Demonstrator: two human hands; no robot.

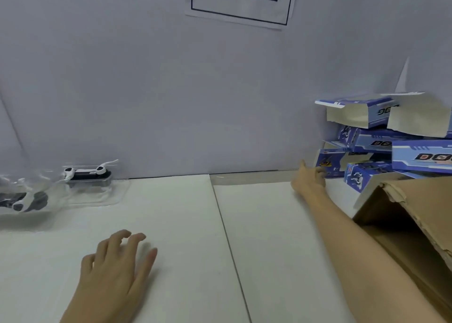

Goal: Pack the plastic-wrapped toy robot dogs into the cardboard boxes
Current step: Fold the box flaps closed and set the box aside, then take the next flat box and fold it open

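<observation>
Right hand (pixel 309 179): reaches far right, fingers curled on the lowest blue box (pixel 330 162).
Left hand (pixel 117 261): spread flat on the surface (pixel 183 224).
Toy dogs (pixel 86 173): far left, still wrapped.
Tip: pull slowly, or the pile may fall.
</observation>
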